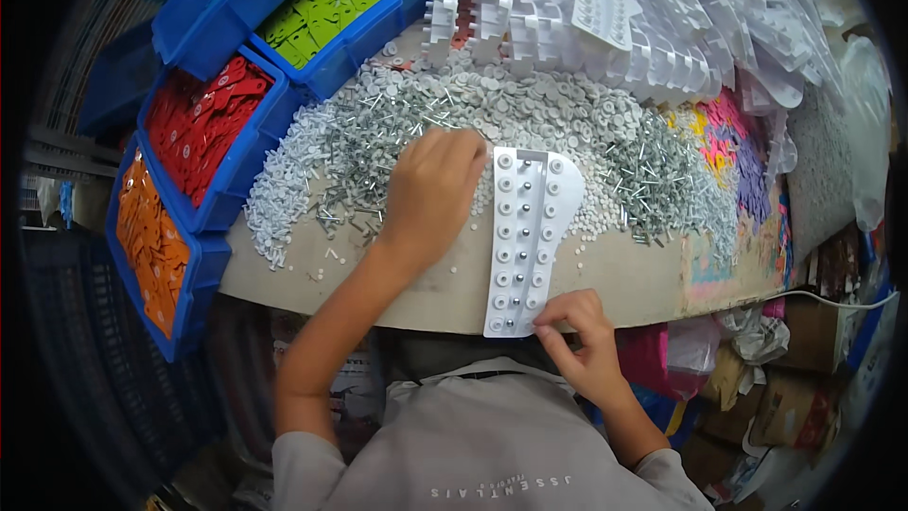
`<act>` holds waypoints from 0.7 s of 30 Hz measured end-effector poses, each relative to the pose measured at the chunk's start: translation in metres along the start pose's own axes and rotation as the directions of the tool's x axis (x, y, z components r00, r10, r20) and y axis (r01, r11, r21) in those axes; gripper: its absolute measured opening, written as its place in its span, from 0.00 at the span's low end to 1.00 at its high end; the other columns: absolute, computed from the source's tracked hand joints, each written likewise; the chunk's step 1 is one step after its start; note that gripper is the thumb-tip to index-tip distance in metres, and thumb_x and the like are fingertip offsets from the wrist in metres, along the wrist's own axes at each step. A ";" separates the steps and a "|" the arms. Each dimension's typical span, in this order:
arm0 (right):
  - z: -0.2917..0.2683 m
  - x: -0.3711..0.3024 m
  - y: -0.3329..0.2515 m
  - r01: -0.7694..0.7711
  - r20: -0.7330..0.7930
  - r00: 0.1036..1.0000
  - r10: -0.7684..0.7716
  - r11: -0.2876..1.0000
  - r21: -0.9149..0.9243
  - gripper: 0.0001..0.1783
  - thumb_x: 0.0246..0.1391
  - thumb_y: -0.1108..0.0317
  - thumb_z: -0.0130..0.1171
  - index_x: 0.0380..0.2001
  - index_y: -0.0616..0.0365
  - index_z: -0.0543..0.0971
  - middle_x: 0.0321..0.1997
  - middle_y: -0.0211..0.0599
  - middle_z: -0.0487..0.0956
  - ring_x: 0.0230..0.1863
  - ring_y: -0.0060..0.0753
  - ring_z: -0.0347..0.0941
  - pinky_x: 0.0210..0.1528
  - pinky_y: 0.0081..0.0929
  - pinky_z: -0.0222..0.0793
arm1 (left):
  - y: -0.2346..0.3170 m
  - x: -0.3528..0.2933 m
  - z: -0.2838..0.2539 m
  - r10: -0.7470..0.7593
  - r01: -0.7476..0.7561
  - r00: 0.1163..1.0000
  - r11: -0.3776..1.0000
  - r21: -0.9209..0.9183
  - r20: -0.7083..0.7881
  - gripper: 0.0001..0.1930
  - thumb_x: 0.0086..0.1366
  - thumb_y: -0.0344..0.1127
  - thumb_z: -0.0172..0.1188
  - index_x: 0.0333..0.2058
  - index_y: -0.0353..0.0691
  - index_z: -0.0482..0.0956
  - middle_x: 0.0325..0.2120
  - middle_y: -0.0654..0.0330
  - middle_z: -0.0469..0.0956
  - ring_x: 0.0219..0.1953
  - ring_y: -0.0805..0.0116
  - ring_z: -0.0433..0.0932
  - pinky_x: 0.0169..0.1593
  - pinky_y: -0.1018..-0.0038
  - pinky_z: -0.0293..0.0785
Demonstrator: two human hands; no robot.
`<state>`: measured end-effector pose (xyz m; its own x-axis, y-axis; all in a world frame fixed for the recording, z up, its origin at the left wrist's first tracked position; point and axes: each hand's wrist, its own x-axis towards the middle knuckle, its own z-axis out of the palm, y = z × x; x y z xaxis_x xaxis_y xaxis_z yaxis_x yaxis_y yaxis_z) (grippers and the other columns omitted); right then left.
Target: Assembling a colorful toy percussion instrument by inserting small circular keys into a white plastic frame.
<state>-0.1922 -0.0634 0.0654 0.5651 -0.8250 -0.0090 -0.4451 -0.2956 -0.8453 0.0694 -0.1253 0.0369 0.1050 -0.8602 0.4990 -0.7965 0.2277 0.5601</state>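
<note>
A white moulded plastic panel [567,189] stands lengthwise in front of me, its lower end at the table's front edge. Rows of round white rings run down both sides, and small metal pins line its middle channel. Bent fingers of my right hand [584,339] pinch the panel's lower right corner. My left hand [433,191] is closed beside the panel's upper left edge, over the pile of metal pins [364,156]; what its fingertips hold, if anything, is hidden. Behind the panel lies a heap of white plastic discs [567,109].
Blue bins at the left hold green pieces [331,9], red pieces [210,128] and orange pieces [147,237]. Stacked white panels [605,9] cover the back. At the right lie more metal pins [657,170] and pink and purple pieces [742,151]. A white cable [842,301] hangs beyond the table edge.
</note>
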 end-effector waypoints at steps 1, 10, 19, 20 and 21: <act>0.001 -0.003 0.000 -0.015 0.029 0.999 0.015 1.000 0.000 0.06 0.52 0.79 0.64 0.34 0.59 0.81 0.38 0.35 0.81 0.45 0.41 0.74 0.53 0.34 0.66 | 0.008 -0.017 -0.012 -0.060 0.061 0.998 0.991 -0.121 0.018 0.04 0.62 0.25 0.65 0.36 0.37 0.80 0.31 0.56 0.79 0.34 0.54 0.78 0.40 0.63 0.73; 0.021 -0.009 0.007 0.003 -0.034 0.999 -0.009 0.986 -0.168 0.08 0.49 0.79 0.66 0.33 0.59 0.80 0.37 0.37 0.79 0.41 0.45 0.72 0.49 0.38 0.65 | 0.062 -0.114 -0.030 -0.085 0.195 0.956 0.899 -0.393 0.280 0.05 0.60 0.23 0.66 0.36 0.36 0.82 0.33 0.55 0.80 0.36 0.55 0.78 0.41 0.63 0.73; 0.033 -0.020 0.029 0.202 -0.138 0.961 -0.238 0.951 -0.232 0.11 0.46 0.82 0.69 0.33 0.60 0.80 0.36 0.40 0.76 0.40 0.44 0.72 0.41 0.36 0.69 | 0.076 -0.137 -0.016 -0.147 0.235 0.952 0.913 -0.333 0.270 0.05 0.59 0.25 0.68 0.34 0.37 0.81 0.31 0.57 0.78 0.35 0.54 0.77 0.40 0.63 0.73; 0.033 -0.020 0.029 0.202 -0.138 0.961 -0.238 0.951 -0.233 0.11 0.46 0.82 0.69 0.33 0.60 0.80 0.36 0.40 0.76 0.40 0.44 0.72 0.41 0.36 0.69 | 0.077 -0.137 -0.015 -0.159 0.234 0.957 0.916 -0.326 0.241 0.05 0.59 0.26 0.68 0.34 0.38 0.82 0.30 0.57 0.78 0.34 0.54 0.77 0.39 0.62 0.73; 0.034 -0.020 0.029 0.178 -0.146 0.967 -0.207 0.965 -0.194 0.12 0.45 0.81 0.70 0.34 0.60 0.80 0.36 0.40 0.76 0.40 0.46 0.72 0.42 0.37 0.69 | 0.076 -0.137 -0.015 -0.159 0.234 0.957 0.916 -0.326 0.241 0.05 0.59 0.26 0.68 0.34 0.38 0.82 0.30 0.57 0.78 0.34 0.54 0.77 0.39 0.62 0.73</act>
<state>-0.1924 -0.0393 0.0233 0.5374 -0.8070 0.2448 -0.4640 -0.5253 -0.7133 0.0032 0.0171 0.0211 0.0837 -0.9697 0.2296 -0.5105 0.1561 0.8456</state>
